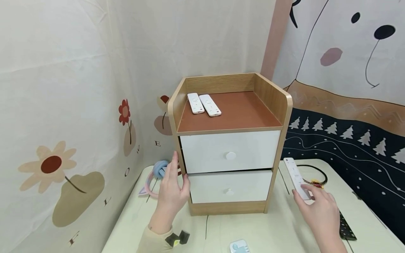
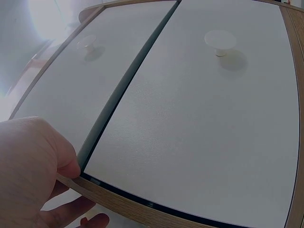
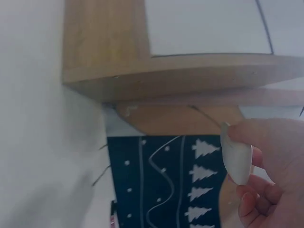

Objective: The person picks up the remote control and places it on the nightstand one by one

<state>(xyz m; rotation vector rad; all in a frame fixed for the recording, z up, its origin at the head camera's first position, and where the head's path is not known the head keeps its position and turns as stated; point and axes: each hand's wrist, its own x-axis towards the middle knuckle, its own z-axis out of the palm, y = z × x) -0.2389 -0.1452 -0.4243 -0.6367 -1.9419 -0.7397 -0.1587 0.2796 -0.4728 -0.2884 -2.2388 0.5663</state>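
A small wooden cabinet [image 1: 227, 208] with two white drawers stands on the table. My left hand [image 1: 172, 196] rests against its left side, fingers straight and pointing up. In the left wrist view, the thumb [image 2: 69, 164] touches the front edge near the seam between the drawers, and the other fingers are behind the side panel. To the right of the cabinet, my right hand [image 1: 321, 212] pinches a white remote control [image 1: 295, 175] by its lower end, tilted up above the table. Two similar white remotes, one [image 1: 195, 103] beside the other [image 1: 210, 105], lie on the cabinet's brown top.
Left of the cabinet lie a blue coiled item [image 1: 160, 168] and a pink ring [image 1: 148, 186]. On the right are a black hoop [image 1: 321, 172] and a black object with small buttons [image 1: 346, 226]. A small white-and-blue item [image 1: 239, 246] lies at the front.
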